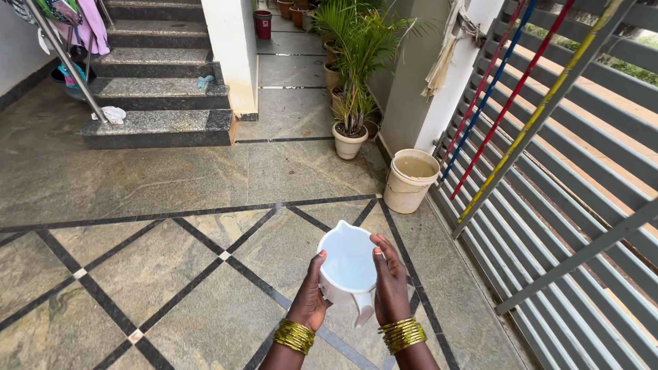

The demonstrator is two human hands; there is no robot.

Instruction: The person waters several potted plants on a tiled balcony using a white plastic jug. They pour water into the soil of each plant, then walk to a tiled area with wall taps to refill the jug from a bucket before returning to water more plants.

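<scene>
Head view, looking down at a polished stone floor (137, 205) with dark diagonal inlay lines. Low in the middle of the picture, two bare hands hold a white plastic jug (347, 264) above the floor. The left hand (310, 296) wraps the jug's left wall, fingers closed against it with the thumb tip at the rim. The right hand (391, 284) is clamped on the right wall the same way, thumb over the rim. Both wrists wear stacks of gold bangles (402, 334).

The jug's open mouth faces up toward the camera. Its pouring lip points away from the person, toward the upper left, and its handle hangs at the near side, between the wrists. So its long axis runs roughly from near to far. The inside looks pale and may hold water, though that is hard to tell.

Ahead and to the right, well apart from the hands, a cream bucket (410, 180) stands on the floor, filled with murky water. Just beside it on the right is a grey slatted metal gate (569, 226) crossed by red, blue and yellow bars. Beyond the bucket, potted palms (351, 103) line a grey pillar. On the far left, granite steps (161, 89) rise, with a steel handrail (65, 58) and cloths hanging over it. Nothing stands between the jug and the bucket.
</scene>
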